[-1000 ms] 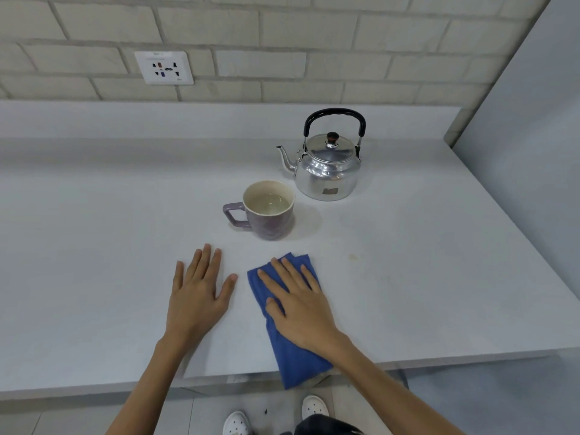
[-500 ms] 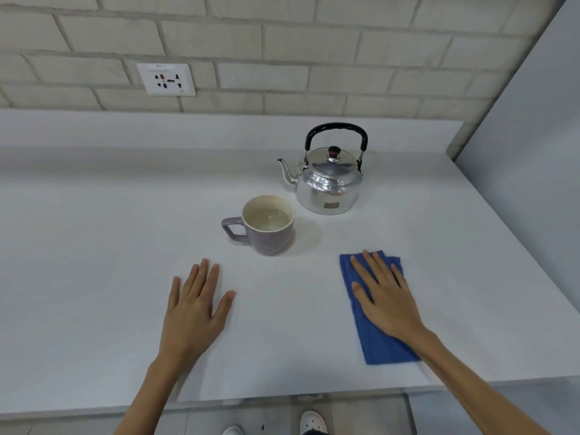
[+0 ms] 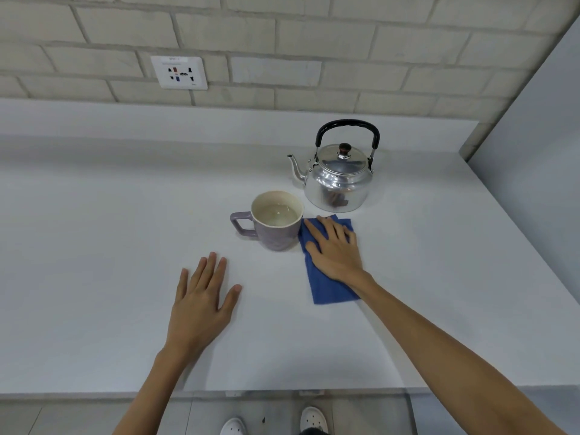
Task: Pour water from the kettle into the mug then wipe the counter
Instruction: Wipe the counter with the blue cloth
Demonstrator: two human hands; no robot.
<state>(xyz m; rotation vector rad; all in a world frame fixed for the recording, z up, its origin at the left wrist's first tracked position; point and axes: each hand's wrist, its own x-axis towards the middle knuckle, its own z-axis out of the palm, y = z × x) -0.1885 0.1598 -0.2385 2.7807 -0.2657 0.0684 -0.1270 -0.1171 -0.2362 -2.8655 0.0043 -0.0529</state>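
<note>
A shiny metal kettle (image 3: 337, 180) with a black handle stands upright at the back right of the white counter (image 3: 110, 246), spout pointing left. In front of it sits a purple mug (image 3: 276, 237) with water inside, handle to the left. My right hand (image 3: 335, 249) presses flat on a blue cloth (image 3: 329, 288) lying just right of the mug and in front of the kettle; the cloth's far edge touches the mug's side. My left hand (image 3: 201, 299) rests flat on the counter, fingers apart, nearer to me and left of the mug, holding nothing.
A wall socket (image 3: 179, 72) sits in the brick wall behind the counter. A grey panel (image 3: 533, 152) bounds the counter on the right. The counter's front edge runs across the bottom, with white shoes (image 3: 312, 419) on the floor below.
My right hand slid the blue cloth right from the front edge, then forward and left until it lies against the mug. The left hand stayed flat in place.
</note>
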